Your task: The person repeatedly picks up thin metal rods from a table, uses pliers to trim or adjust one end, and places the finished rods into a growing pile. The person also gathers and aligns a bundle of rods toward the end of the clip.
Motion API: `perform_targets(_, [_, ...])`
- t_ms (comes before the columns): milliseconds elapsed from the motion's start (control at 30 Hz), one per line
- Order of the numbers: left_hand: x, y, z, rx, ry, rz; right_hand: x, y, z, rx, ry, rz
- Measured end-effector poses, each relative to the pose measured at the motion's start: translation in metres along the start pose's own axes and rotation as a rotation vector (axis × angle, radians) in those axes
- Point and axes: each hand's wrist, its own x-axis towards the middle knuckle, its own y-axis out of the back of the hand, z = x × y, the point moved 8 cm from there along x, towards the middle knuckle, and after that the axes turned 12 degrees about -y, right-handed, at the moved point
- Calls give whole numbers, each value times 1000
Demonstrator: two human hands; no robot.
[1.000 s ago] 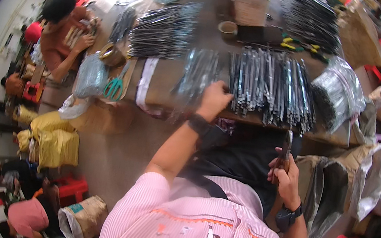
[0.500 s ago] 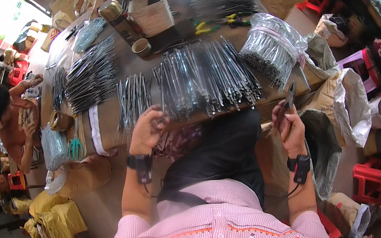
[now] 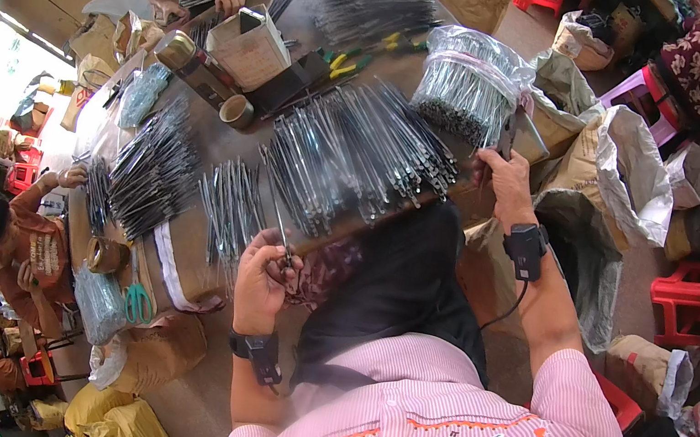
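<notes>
In my left hand (image 3: 263, 283), the thumb and fingers pinch the near end of one thin metal cable tie (image 3: 279, 218), which reaches away over the table edge. Beyond it lies a wide spread of metal cable ties (image 3: 360, 160) with small bright heads toward me. A smaller bunch of ties (image 3: 232, 203) rests to its left. My right hand (image 3: 508, 185) is closed around a pair of pliers (image 3: 508, 136), jaws pointing away from me, close to the table's right edge. Just past the pliers stands a thick bundle of ties in clear plastic (image 3: 467, 90).
On the table (image 3: 225, 137) are a paper cup (image 3: 236, 112), a flask (image 3: 179, 51), a box (image 3: 253, 50), yellow-handled pliers (image 3: 348, 65) and more tie piles (image 3: 157, 168). Open sacks (image 3: 629, 182) and a red stool (image 3: 688, 303) stand right. Two people sit across and left.
My left hand has taken hold of a single cable tie's end. My right hand with the pliers has moved left and forward, toward the wrapped bundle. The view has shifted slightly.
</notes>
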Motion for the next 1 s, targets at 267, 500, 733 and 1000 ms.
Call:
perform_targets(267, [-13,8,-1,-28,15,47,-39,-1,30,329,-371,-212])
perform_targets(500, [-12,-13,-1,-31,-38,-10,12,-17,4,716,-341,-299])
perform_targets(733, [-26,-20,-12,-4,42,-40,-16,-26,20,616,-416,-387])
perform_targets(1000, [-31,-51,-28,6,149,-199,-39,-44,11,1007,-603,-475])
